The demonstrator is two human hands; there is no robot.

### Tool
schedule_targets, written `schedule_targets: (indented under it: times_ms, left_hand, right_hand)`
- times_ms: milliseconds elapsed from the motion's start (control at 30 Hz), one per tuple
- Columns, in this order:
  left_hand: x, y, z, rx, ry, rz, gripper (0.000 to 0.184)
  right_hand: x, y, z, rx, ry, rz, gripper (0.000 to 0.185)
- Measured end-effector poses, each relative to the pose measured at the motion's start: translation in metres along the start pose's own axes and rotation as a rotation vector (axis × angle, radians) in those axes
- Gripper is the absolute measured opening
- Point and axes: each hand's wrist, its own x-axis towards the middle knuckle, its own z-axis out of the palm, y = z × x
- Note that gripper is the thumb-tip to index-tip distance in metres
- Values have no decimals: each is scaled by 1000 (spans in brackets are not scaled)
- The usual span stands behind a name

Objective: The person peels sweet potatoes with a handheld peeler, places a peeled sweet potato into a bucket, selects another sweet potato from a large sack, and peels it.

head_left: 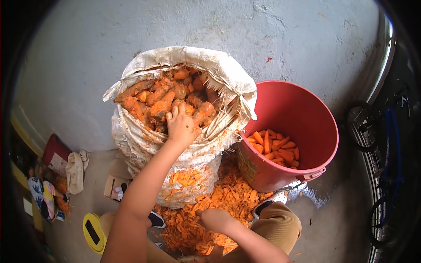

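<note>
A white woven sack [175,160] stands before me, its rolled top open on unpeeled, dirt-covered carrots [162,98]. My left hand [181,125] reaches over the sack's front edge and rests on the carrots, fingers somewhat apart, with nothing lifted in them. Lower down, my right hand [215,220] is curled above a heap of orange peelings [228,193] on the floor; what it holds, if anything, is too small to make out. Peeled carrots [276,147] lie in the bottom of a red bucket [302,109] to the right of the sack.
My bent knee [278,223] is below the bucket. A yellow round object [94,232] and an open cardboard box [115,182] are at the lower left. A cloth [76,173] hangs by a dark red container [56,153]. A blue bicycle [389,153] stands right; a grey wall [219,26] rises behind.
</note>
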Motion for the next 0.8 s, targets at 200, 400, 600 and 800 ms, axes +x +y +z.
schedule_targets:
  times_ms: [200,400,600,800]
  left_hand:
    - [-14,-7,-16,-276,-38,-55,34]
    - [-56,-25,-20,-350,-10,-115,30]
    - [-122,-65,-6,-1315,-233,-391,24]
    - [-194,-68,24,-1827,-599,-872,29]
  right_hand:
    - [-14,-7,-32,1,-6,77,23]
    - [-22,11,-52,219,375,165,19]
    - [-24,14,-64,501,654,260,21]
    - [1,36,-49,891,882,120,19]
